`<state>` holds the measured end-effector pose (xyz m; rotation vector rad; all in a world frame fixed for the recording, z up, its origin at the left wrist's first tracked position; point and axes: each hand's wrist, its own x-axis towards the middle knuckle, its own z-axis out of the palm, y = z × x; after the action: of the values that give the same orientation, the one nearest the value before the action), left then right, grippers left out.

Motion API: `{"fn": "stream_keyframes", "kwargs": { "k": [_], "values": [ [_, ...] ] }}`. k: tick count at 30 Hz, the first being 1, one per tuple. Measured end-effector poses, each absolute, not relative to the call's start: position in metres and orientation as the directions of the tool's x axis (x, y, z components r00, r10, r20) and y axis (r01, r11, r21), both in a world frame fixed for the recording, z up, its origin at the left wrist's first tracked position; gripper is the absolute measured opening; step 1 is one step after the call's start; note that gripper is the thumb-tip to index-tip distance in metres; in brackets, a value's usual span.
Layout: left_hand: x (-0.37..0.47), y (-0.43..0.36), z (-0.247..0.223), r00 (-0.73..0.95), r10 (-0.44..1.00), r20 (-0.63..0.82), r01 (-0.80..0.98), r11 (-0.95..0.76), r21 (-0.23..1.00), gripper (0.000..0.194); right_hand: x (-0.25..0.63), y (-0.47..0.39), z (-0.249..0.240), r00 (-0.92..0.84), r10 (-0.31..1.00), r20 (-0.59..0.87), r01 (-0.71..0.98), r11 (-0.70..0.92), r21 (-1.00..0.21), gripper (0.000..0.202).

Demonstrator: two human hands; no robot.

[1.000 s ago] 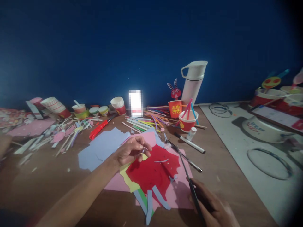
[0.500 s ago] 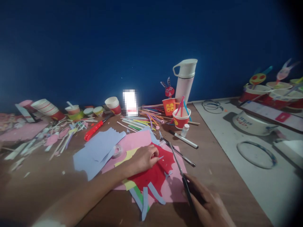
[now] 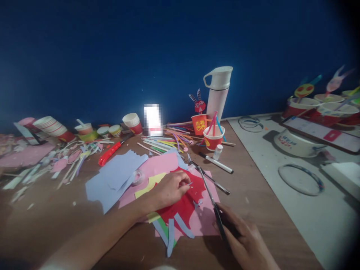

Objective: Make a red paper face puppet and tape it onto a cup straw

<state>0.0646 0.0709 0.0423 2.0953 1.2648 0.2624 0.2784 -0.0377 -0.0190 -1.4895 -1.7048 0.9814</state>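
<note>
My left hand [image 3: 176, 187] is closed in a pinch over the sheet of red paper [image 3: 180, 217]. Between its fingertips a small pointed scrap of blue paper [image 3: 190, 184] pokes out. Scissors [image 3: 209, 193] with dark handles are gripped in my right hand [image 3: 242, 230], blades pointing away from me and lying together or nearly so. Under the red sheet lies pink paper [image 3: 209, 221], with a bit of yellow paper [image 3: 152, 184] beside my left wrist. Several cut blue strips [image 3: 170, 236] lie at the near edge, over a green piece.
Blue paper [image 3: 115, 180], a tape roll [image 3: 137, 177] and a red-handled cutter [image 3: 110, 153] lie left. Pens [image 3: 218, 163], a small white bottle [image 3: 217, 152], paper cups [image 3: 213, 138] and a white flask [image 3: 218, 93] stand or lie behind. Coloured sticks [image 3: 163, 144] are piled at the back.
The view has shifted slightly. My left hand has lifted and turned a little, with the blue scrap now showing at its fingertips. The scissors stay almost in the same place.
</note>
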Motion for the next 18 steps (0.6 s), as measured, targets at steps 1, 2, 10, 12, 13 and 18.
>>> {"fn": "stream_keyframes", "kwargs": {
  "k": [1,2,10,12,13,18],
  "values": [
    [0.064,0.072,0.039,0.502,0.851,-0.153,0.722,-0.315,0.616,0.012,0.278,-0.038,-0.02,-0.14,0.99,0.006,0.499,0.076,-0.863,0.038],
    [0.064,0.073,0.036,0.497,0.856,-0.146,0.731,-0.322,0.601,0.011,0.279,-0.037,-0.021,-0.151,0.989,0.011,0.505,0.087,-0.859,0.038],
    [0.066,0.074,0.025,0.512,0.846,-0.148,0.751,-0.358,0.556,0.015,0.28,-0.039,-0.023,-0.157,0.987,0.017,0.518,0.097,-0.85,0.038],
    [0.065,0.073,0.031,0.513,0.843,-0.159,0.744,-0.345,0.572,0.013,0.28,-0.04,-0.021,-0.147,0.989,0.02,0.505,0.093,-0.858,0.037],
    [0.064,0.071,0.035,0.513,0.841,-0.168,0.74,-0.335,0.583,0.012,0.28,-0.04,-0.021,-0.143,0.989,0.023,0.5,0.092,-0.861,0.037],
    [0.066,0.059,0.045,0.547,0.8,-0.246,0.717,-0.297,0.631,0.016,0.28,-0.04,-0.02,-0.14,0.99,0.017,0.478,0.082,-0.874,0.038]
  ]
}}
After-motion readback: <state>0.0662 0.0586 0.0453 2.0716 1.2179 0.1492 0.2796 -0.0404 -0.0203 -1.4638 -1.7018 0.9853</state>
